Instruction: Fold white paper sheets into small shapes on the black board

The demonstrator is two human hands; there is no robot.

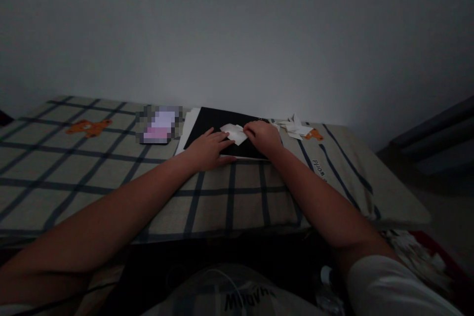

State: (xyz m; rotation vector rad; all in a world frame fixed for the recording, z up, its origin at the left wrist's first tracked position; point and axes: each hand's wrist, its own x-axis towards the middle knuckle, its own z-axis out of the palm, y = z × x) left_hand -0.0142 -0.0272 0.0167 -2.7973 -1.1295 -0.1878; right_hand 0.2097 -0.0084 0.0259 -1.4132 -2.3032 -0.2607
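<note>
A small folded piece of white paper (234, 133) lies on a black board (213, 122) on a checked cloth. My left hand (208, 149) rests flat on the board with fingers stretched out, its fingertips touching the paper's left edge. My right hand (263, 137) has its fingers curled and pressed on the paper's right edge.
The checked cloth (111, 173) with orange bear prints covers a low surface against a white wall. A pile of folded white paper shapes (294, 127) lies right of the board. A blurred-out flat item (160, 124) sits to the left. White sheets (187, 128) lie under the board.
</note>
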